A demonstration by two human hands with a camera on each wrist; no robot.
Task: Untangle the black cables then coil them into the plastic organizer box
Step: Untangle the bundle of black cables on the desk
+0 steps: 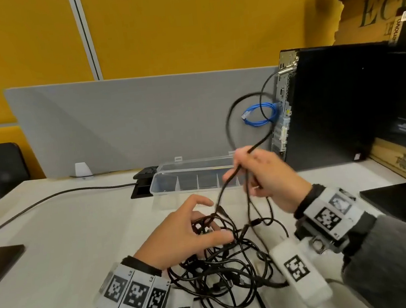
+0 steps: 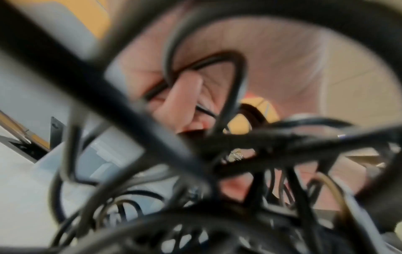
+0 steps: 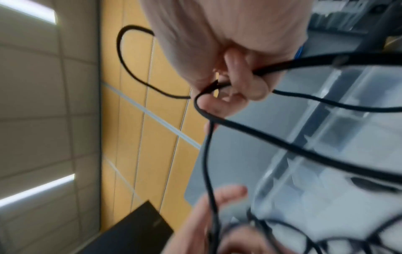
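Head view: the right hand point(image 1: 264, 172) is lifting 1 black cable point(image 1: 229, 125) clear of the tangle of black cables point(image 1: 224, 262), its fingers clamped on the strand while a loop is arcing up above the fist. The left hand point(image 1: 193, 231) is resting on the tangle on the bench point(image 1: 66, 232), fingers spread and loosely curled — pressing rather than gripping, as far as this view shows. The plastic organizer box point(image 1: 189, 180) is sitting open just behind the hands, its visible compartments holding no cable, so by my reading the untangling is only starting and all coiling is left. A black computer tower point(image 1: 338, 103) with a blue network cable point(image 1: 260, 114) is standing to the right, near the raised loop.

Left wrist view: blurred cables are filling the frame; a fingertip point(image 2: 185, 96) is lying against 1 strand.

Right wrist view: the fingers point(image 3: 239, 80) are pinching the cable — several strands are trailing down over the box's dividers point(image 3: 326, 130).
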